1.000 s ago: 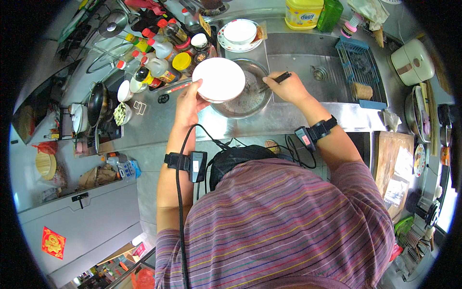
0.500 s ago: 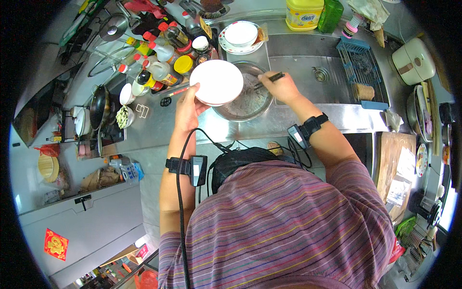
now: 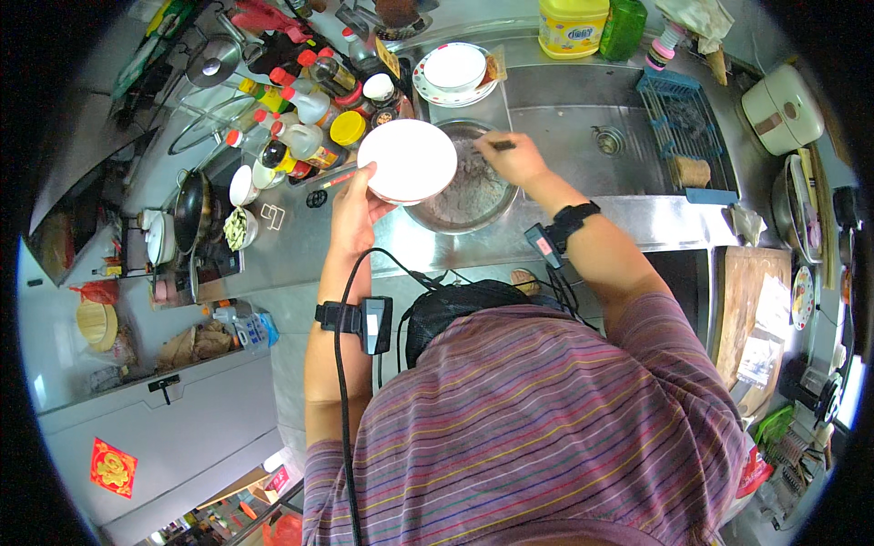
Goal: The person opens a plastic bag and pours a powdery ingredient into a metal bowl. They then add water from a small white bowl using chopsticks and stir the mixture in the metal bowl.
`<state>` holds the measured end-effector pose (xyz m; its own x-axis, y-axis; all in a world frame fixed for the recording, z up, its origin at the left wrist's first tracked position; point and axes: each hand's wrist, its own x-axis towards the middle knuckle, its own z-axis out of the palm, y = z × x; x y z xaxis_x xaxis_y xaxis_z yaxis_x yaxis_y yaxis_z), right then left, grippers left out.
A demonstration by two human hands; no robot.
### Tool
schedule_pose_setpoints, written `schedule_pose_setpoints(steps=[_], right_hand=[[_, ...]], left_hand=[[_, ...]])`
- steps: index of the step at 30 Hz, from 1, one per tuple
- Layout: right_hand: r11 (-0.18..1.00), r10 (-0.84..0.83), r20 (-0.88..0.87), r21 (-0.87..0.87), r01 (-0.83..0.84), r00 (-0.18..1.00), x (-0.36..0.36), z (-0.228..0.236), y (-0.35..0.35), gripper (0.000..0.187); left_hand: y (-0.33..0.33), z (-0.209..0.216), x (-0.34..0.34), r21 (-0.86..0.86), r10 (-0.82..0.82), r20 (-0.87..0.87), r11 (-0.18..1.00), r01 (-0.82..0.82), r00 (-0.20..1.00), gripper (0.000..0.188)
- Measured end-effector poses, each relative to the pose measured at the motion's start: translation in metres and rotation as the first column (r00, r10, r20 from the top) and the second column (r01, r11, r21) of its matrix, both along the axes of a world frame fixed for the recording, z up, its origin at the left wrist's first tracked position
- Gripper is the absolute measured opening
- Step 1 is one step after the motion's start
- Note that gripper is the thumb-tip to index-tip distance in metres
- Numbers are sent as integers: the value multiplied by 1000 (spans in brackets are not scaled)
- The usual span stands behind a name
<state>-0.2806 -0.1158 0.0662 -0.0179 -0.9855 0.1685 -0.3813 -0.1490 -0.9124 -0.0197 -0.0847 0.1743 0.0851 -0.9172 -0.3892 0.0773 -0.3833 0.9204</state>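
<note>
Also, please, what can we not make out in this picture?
All in the head view:
Left part of the metal basin: hidden by the white bowl.
Whether the white bowl holds anything: washed out by brightness.
Lower end of the dark utensil: untraceable past the right hand.

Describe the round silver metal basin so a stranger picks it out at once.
Find the rectangular steel sink. Just left of it, the round silver metal basin sits partly hidden by a round white bowl in the left hand. Unlike the sink, it holds pale, powdery-looking contents.
</note>
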Motion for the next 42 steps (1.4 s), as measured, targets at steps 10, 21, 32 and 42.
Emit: schedule_pose_setpoints(steps=[10,21,32,42], right_hand=[[949,313,-268,129,-288,911,-4,9,-5,26],[987,158,-146,18,-157,977,-4,3,4,23],[981,105,-130,174,-82,986,-4,20,0,25],[955,181,-223,274,-117,958,-7,15,-6,24]], left_hand=[[2,7,-5,0,17,11,1000,-17,1000,52],[1,11,-9,-12,9,71,1000,-8,997,50],[-2,15,-10,2,25,120,1000,-25,993,54],[-2,14,-5,0,2,75,1000,-2,997,62]])
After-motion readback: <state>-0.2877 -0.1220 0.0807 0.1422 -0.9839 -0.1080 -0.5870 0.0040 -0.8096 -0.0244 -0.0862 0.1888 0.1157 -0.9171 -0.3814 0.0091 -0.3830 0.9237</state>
